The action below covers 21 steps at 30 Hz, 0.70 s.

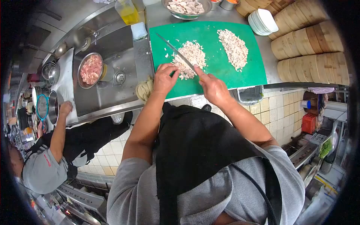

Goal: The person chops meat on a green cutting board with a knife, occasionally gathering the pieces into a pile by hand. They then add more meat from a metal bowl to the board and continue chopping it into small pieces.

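My right hand [214,89] is closed round the handle of a kitchen knife [173,48]. The long blade points away to the upper left and lies across a pile of finely chopped pale meat [195,52]. My left hand [165,78] rests at the near left edge of that pile, fingers bent, with a gap between thumb and forefinger; I see nothing held in it. Both hands are over a green cutting board [214,79]. A second chopped pile [233,49] lies on the board's right side, apart from the first.
Left is a sink [112,92] with a bowl of raw meat slices [91,70]. A folded cloth [144,90] hangs at the counter edge. Behind the board stands a bowl of meat pieces [186,8]; stacked plates [262,21] and bamboo steamers [311,69] are right. A co-worker [47,168] stands left.
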Motion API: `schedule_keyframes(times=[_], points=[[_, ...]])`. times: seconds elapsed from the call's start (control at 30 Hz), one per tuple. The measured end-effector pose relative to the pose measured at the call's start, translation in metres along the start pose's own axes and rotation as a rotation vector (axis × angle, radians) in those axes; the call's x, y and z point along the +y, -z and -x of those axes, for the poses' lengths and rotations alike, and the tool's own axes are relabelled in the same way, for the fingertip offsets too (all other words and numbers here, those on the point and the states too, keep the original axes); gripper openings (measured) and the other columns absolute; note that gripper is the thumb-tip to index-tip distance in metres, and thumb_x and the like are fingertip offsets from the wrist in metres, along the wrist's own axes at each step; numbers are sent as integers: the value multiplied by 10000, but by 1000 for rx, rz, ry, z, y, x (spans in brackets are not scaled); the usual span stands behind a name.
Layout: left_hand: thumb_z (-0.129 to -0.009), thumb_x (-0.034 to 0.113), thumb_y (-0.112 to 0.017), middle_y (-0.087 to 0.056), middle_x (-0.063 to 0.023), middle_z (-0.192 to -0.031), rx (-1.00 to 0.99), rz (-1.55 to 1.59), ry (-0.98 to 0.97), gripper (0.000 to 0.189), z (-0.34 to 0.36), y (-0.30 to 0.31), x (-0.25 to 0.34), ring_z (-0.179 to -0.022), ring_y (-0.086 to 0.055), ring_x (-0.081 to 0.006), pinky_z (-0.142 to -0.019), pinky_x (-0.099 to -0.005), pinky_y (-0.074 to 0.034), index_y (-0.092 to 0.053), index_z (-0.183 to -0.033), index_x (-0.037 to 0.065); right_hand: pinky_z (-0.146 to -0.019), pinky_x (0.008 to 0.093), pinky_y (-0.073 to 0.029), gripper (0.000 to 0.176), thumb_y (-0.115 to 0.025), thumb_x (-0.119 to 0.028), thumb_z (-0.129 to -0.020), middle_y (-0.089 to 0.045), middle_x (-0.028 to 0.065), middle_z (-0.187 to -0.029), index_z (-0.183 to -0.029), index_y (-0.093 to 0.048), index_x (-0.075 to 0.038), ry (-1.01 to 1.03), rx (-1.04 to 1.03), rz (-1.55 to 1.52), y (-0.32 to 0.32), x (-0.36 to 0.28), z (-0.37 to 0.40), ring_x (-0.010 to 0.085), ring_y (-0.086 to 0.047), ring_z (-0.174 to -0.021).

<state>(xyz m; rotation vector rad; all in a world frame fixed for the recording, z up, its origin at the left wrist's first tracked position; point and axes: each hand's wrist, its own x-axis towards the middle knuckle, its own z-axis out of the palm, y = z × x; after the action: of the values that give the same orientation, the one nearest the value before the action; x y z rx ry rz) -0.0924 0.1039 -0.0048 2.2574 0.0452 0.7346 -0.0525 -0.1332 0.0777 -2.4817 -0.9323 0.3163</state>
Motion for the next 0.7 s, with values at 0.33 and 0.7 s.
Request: schedule_keyframes(times=[0.33,0.7], points=[[-936,190,-744,-706,-120,-1049,208,55,206,139,17,42,-17,-1003,-677,-295,-882,-392,-539,-768,-982,61,-797,500,-566,703,-628,-111,-983,-696,201,-1009,-1607,-354,-285,75,-97,-93,12,0,11,420,-691,-904],[-880,345,-809,-528,-236,-1447,22,-107,208,732,19,26,1,-1300,-533,-396,-1093,-476,-443,-506,-1495,88,-815,515,-558,686,-648,-155,-971,-693,214,-1011,-1589,-393,-308,18,88,-100,-6,42,2,428,-683,-905]])
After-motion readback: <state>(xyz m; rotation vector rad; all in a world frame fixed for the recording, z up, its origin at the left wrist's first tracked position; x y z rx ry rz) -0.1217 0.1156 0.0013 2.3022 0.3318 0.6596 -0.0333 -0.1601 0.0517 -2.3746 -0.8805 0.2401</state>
